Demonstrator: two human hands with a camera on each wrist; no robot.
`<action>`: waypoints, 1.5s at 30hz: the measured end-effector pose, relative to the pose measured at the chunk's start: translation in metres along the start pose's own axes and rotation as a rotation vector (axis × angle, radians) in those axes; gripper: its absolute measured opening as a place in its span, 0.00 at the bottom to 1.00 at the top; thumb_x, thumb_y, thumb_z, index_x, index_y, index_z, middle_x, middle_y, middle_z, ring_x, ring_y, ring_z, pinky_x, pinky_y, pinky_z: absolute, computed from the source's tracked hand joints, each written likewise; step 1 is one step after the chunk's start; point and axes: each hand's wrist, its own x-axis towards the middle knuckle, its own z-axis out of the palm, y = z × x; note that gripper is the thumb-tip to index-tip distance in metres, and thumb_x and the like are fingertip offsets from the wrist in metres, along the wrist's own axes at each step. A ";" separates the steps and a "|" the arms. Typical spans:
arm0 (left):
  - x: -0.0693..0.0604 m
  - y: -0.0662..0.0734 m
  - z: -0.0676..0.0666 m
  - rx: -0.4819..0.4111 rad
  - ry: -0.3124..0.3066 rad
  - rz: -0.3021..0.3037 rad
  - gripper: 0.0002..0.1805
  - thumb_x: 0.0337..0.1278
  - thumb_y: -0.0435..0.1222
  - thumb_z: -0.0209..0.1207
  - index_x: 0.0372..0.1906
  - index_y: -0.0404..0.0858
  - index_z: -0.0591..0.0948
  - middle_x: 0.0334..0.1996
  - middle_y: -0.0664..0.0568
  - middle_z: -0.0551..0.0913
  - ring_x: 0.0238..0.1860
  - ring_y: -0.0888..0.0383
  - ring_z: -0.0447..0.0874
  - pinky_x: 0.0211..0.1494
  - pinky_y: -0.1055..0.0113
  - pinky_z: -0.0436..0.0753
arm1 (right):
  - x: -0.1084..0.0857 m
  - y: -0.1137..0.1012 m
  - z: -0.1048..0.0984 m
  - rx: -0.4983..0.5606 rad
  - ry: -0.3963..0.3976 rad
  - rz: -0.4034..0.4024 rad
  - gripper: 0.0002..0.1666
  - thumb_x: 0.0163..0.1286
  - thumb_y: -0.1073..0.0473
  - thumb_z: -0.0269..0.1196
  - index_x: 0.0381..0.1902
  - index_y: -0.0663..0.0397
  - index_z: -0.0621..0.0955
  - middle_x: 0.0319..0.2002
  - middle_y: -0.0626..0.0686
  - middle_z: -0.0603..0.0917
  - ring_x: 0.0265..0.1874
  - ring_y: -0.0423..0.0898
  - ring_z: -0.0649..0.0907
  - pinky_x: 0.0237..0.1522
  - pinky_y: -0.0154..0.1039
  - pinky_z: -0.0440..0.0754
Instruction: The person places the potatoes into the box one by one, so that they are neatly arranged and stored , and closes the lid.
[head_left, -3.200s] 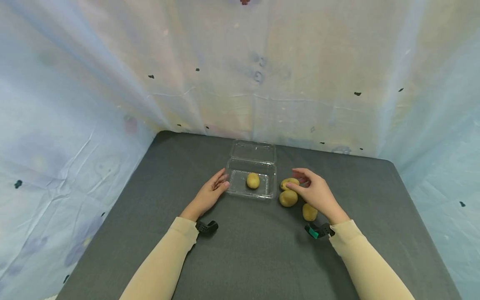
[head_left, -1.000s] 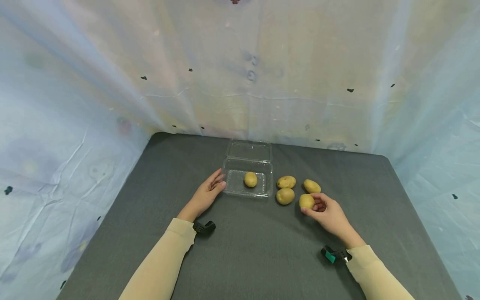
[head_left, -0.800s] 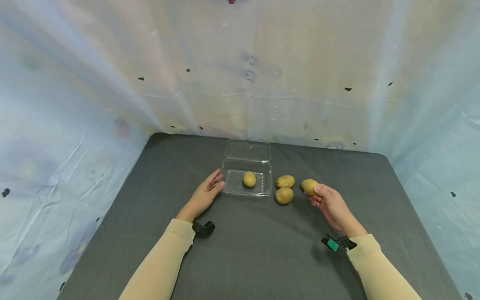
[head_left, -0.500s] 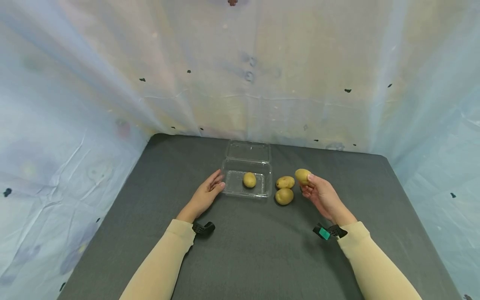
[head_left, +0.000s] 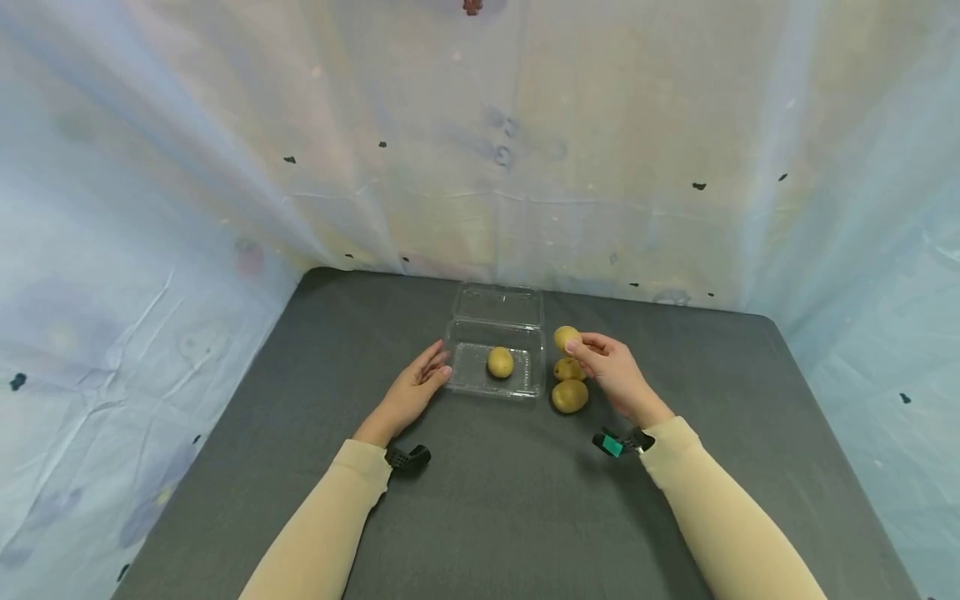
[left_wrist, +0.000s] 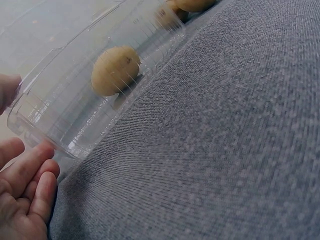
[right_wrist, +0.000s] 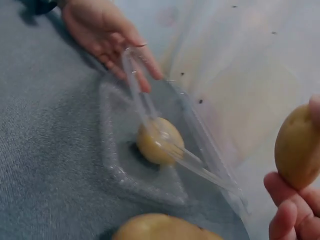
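In the head view a clear plastic clamshell box [head_left: 468, 367] stands with its lid folded back, and one potato [head_left: 500, 362] lies in it. My left hand [head_left: 408, 390] is at the box's left side; its fingers [left_wrist: 37, 172] are fairly straight beside the wall, the thumb near the rim. My right hand [head_left: 617, 373] pinches another potato [right_wrist: 298, 147] between thumb and fingers, held up off the table just right of the box. Below it, two more potatoes lie on the table: a partly covered one [head_left: 567, 369] and a nearer one [head_left: 570, 397].
A dark grey cloth covers the table [head_left: 480, 517]. Its far edge meets a pale plastic sheet [head_left: 615, 200] that hangs at the back and sides. Each wrist wears a black band, and the right band [head_left: 622, 442] has a green patch.
My right hand took a potato from the right side of the table, lifted it and brought it left toward the box. My left hand has stayed at the box's side.
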 end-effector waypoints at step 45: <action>0.001 0.000 0.001 -0.019 0.005 -0.011 0.34 0.71 0.49 0.53 0.76 0.52 0.56 0.69 0.56 0.66 0.68 0.60 0.64 0.69 0.57 0.64 | 0.031 -0.008 0.125 -0.653 -0.014 -0.319 0.28 0.67 0.49 0.66 0.62 0.50 0.76 0.47 0.48 0.82 0.45 0.48 0.74 0.58 0.53 0.64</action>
